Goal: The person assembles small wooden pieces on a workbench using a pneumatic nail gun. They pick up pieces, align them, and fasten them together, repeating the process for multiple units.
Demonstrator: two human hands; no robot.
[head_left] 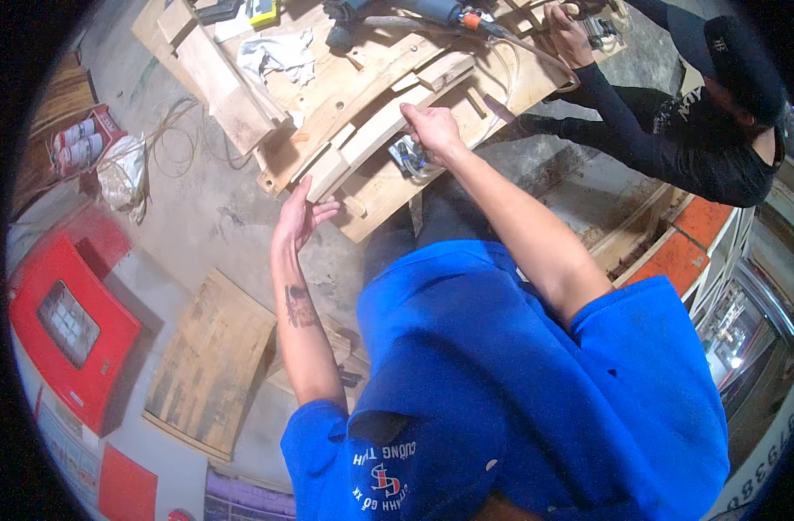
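Note:
A pale wooden bar (381, 126) lies aslant on the wooden workbench (384, 198), with smaller blocks along its far side. By the bar's near left end is my left hand (299, 217), its fingers apart and its thumb close to the wood. My right hand (433, 132) is closed above the bar's near side, thumb uppermost. Whatever its fingers may hold is hidden. Just below that hand, a small metal clamp-like fixture (405, 158) sits on the bench, partly covered by the wrist.
A blue-grey power tool (414, 12), a white cloth (277, 57) and a long wooden piece (219, 82) occupy the far bench. At the right a co-worker in black has a hand (570, 36) over the bench corner. A red cabinet (74, 334) and a wooden panel (213, 365) stand left.

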